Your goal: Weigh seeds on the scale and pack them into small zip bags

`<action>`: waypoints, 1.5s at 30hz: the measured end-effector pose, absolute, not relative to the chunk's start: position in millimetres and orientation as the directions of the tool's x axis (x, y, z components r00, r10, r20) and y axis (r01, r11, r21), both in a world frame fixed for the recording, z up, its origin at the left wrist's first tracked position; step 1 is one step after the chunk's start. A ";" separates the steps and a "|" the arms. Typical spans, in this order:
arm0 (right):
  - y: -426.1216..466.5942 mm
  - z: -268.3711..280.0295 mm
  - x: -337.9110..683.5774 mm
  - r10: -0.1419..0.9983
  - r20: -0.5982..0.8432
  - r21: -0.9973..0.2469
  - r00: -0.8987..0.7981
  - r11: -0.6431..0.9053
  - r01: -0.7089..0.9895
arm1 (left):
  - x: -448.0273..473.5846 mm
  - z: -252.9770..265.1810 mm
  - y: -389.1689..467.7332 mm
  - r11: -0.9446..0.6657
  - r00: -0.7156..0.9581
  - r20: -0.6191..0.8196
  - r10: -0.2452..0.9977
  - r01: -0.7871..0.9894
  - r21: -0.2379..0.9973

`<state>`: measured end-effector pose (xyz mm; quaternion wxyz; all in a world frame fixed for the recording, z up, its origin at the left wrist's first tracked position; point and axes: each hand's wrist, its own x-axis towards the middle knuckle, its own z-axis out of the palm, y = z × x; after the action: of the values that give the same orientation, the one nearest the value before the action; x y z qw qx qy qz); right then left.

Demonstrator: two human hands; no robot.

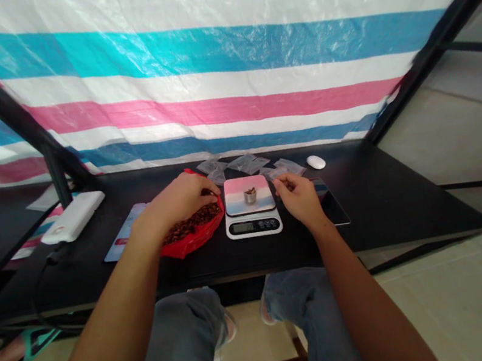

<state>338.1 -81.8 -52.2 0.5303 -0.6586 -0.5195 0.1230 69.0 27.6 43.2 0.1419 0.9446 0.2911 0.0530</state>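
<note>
My left hand (187, 192) reaches over a red plastic bag (193, 242) full of small dark brown beans (195, 220). Its thumb and fingers are closed together at the bag's far right rim; what they pinch, if anything, is hidden. To the right stands a white kitchen scale (230, 220) with a lit display. A small metal cup (251, 198) with a few brown pieces in it sits upright on the scale's striped platform. Just right of the scale, my right hand (296, 194) is curled, with brown beans showing between its fingers.
Several clear plastic bags (245, 162) lie behind the scale. A white mouse (316, 162) is at the back right, and a dark tablet (331, 202) lies partly under my right hand. A phone-like flat device (120, 234) and a white power bank (74, 216) with a cable are left.
</note>
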 end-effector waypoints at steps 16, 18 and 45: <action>-83.0 -52.9 338.7 0.818 0.386 -0.842 0.427 0.123 0.525 | 149.9 52.3 26.9 -0.867 0.908 0.040 0.418 0.385 0.316; -83.4 -52.9 339.2 0.817 0.388 -0.840 0.426 0.123 0.529 | 151.0 51.6 26.7 -0.868 0.902 0.032 0.430 0.403 0.290; -85.2 -50.2 334.8 0.840 0.391 -0.831 0.377 0.146 0.537 | 150.6 46.6 22.1 -0.787 0.885 0.050 0.464 0.385 0.482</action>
<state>334.8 -85.2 -50.2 0.5307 -0.6377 -0.5397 0.1426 150.6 22.1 46.6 0.2362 0.9416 0.2254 0.0829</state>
